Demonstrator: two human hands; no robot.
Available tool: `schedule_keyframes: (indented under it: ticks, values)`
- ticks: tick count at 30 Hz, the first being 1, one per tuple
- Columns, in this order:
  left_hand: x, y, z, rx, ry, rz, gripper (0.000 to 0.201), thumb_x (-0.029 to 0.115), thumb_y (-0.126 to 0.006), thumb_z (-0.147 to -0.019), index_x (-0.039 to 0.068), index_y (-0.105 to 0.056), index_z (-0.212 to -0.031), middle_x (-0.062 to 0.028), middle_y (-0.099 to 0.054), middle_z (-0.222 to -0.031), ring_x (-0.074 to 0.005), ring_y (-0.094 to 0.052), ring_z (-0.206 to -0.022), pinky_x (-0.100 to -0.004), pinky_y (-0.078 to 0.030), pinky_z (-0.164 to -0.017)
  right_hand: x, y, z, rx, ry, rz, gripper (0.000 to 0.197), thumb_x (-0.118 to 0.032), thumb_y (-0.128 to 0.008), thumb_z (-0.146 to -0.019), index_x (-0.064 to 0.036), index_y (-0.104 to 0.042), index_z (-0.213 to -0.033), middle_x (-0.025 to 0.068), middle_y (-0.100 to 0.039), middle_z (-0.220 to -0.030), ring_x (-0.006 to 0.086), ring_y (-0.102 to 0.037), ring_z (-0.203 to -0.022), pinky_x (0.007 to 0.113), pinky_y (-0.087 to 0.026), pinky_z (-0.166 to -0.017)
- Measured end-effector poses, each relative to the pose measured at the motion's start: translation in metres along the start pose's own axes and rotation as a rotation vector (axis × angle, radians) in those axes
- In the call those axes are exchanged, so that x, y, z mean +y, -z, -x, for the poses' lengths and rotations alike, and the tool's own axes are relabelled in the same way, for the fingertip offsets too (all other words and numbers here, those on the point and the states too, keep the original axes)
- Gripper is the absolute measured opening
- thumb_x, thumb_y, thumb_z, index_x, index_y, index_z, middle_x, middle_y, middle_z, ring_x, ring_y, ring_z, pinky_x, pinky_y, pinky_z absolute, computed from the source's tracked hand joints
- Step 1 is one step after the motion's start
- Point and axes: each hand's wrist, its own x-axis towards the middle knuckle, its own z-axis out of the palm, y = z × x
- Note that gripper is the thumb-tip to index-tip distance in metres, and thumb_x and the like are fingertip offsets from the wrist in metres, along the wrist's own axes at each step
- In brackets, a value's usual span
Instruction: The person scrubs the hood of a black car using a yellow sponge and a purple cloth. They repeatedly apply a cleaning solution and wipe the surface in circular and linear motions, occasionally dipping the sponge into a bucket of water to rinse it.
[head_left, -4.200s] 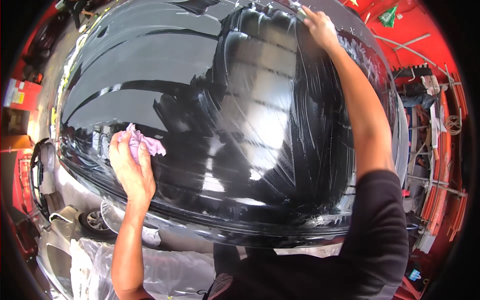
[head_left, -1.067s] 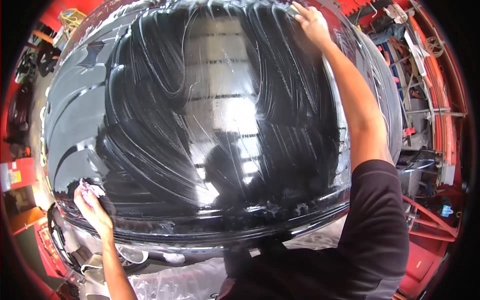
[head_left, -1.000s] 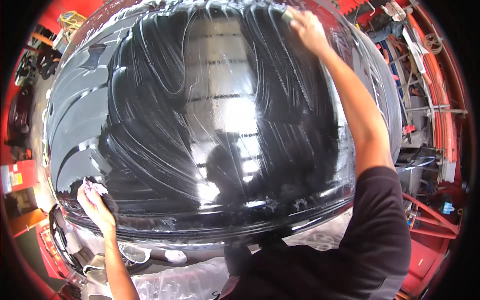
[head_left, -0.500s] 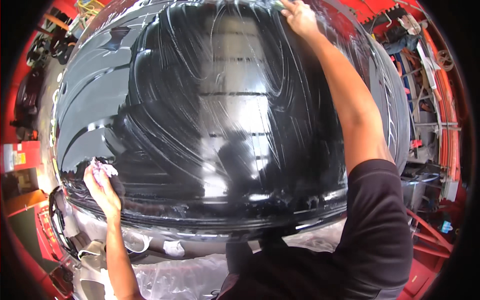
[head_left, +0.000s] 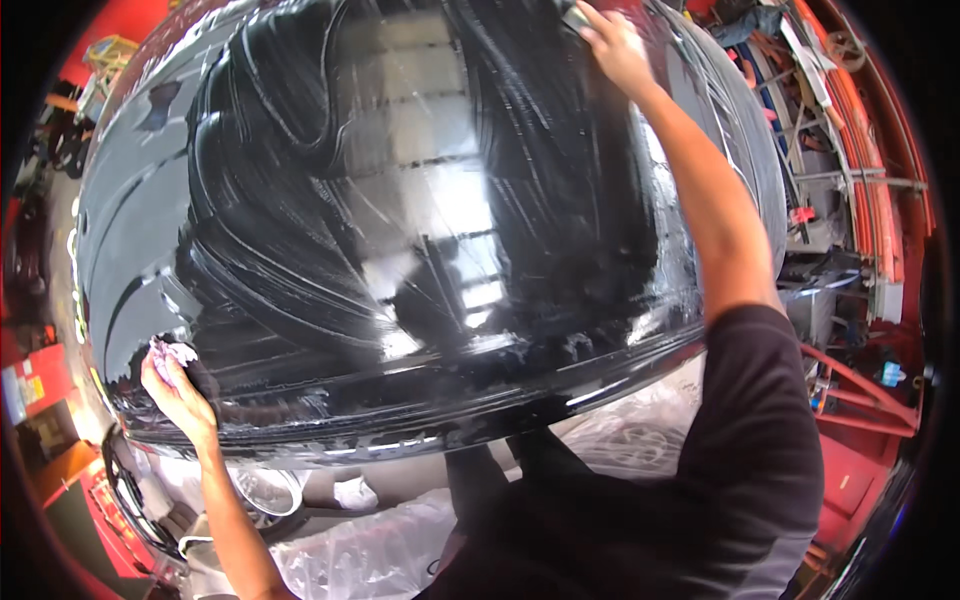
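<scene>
At lower left my left hand clasps a crumpled pale-pink cloth, while well apart, at upper right, my right hand pinches a small pale block; grit trapped beneath either could scratch the glossy, curved black panel at centre.

The black shirt shows 1 short right sleeve.

The cloth is on the panel, left of the rack.
</scene>
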Motion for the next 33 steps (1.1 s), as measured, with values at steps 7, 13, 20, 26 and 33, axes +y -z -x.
schedule_keyframes:
  ticks: [7,13,20,26,33]
  values:
    - [-0.01,0.038,0.012,0.026,-0.008,-0.173,0.044,0.026,-0.061,-0.112,-0.005,-0.058,-0.144,-0.023,-0.062,-0.138,-0.0372,-0.059,-0.129,-0.0467,-0.043,-0.114,-0.16,0.122,0.201,-0.229,0.121,-0.168,0.062,-0.015,-0.076,-0.093,-0.012,-0.062,-0.153,0.0258,-0.058,-0.139,0.0441,-0.057,-0.127,0.053,-0.043,-0.111]
    - [-0.003,0.031,0.013,0.016,-0.006,-0.137,0.045,0.026,-0.061,-0.111,-0.005,-0.058,-0.144,-0.0237,-0.062,-0.139,-0.0384,-0.058,-0.13,-0.0474,-0.042,-0.115,-0.101,0.088,0.14,-0.177,0.238,-0.104,0.058,-0.019,-0.068,-0.101,-0.0168,-0.058,-0.158,0.0222,-0.063,-0.138,0.0426,-0.061,-0.122,0.051,-0.045,-0.111]
    - [-0.01,0.019,0.009,0.029,-0.08,-0.143,0.049,0.031,-0.058,-0.112,-0.008,-0.058,-0.142,-0.0286,-0.06,-0.139,-0.0429,-0.057,-0.13,-0.0506,-0.043,-0.113,-0.157,0.065,0.138,0.019,0.066,-0.022,0.052,-0.019,-0.074,-0.094,-0.0173,-0.068,-0.146,0.0211,-0.064,-0.114,0.0424,-0.062,-0.095,0.051,-0.053,-0.082]
    - [-0.019,0.01,0.0,0.107,-0.121,-0.455,0.051,0.036,-0.057,-0.111,-0.005,-0.062,-0.14,-0.0324,-0.055,-0.146,-0.0487,-0.059,-0.129,-0.0557,-0.047,-0.11,-0.26,0.172,0.272,-0.197,0.101,-0.291,0.065,-0.012,-0.08,-0.088,-0.0171,-0.063,-0.15,0.0204,-0.062,-0.132,0.0365,-0.061,-0.116,0.05,-0.047,-0.096]
    - [-0.007,0.013,0.015,-0.047,-0.181,-0.39,0.056,0.034,-0.054,-0.111,-0.008,-0.055,-0.149,-0.0337,-0.054,-0.152,-0.0477,-0.053,-0.14,-0.052,-0.041,-0.121,-0.285,0.284,0.374,-0.032,-0.346,-0.576,0.056,-0.013,-0.075,-0.094,-0.0105,-0.064,-0.149,0.0236,-0.062,-0.138,0.0432,-0.06,-0.123,0.051,-0.048,-0.106]
